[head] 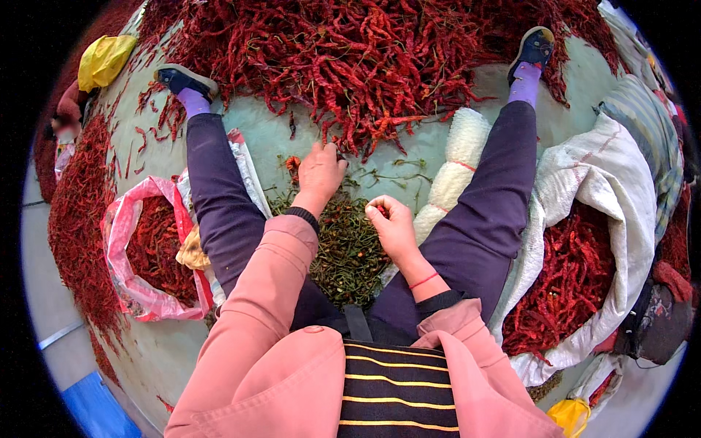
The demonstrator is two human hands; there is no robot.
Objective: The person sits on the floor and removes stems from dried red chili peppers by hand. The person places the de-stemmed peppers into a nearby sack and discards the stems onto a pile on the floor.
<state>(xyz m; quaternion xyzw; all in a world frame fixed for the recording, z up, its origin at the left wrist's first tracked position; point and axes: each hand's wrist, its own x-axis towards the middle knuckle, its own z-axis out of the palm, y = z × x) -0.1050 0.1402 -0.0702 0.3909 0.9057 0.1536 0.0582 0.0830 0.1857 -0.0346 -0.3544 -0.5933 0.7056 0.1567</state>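
A large heap of dried red chilies (350, 71) spreads over the floor sheet in front of me. My left hand (320, 169) is at the near edge of that heap, back upward. Its fingertips point into the chilies, and what they grip is hidden. Closer to me, my right hand (393, 222) has its thumb and fingers curled together, with a bit of red chili (382, 210) showing between them. Under and between both hands lies a mound of green-brown chili stems (348, 257), between my spread legs. An orange-red chili (293, 164) rests left of my left hand.
A pink-rimmed bag (112, 235) of chilies stands at left, a white woven sack (630, 219) of chilies at right. A rolled white net-like bundle (460, 145) lies along my right leg. Another person (68, 117) is at far left, near a yellow bag (105, 63).
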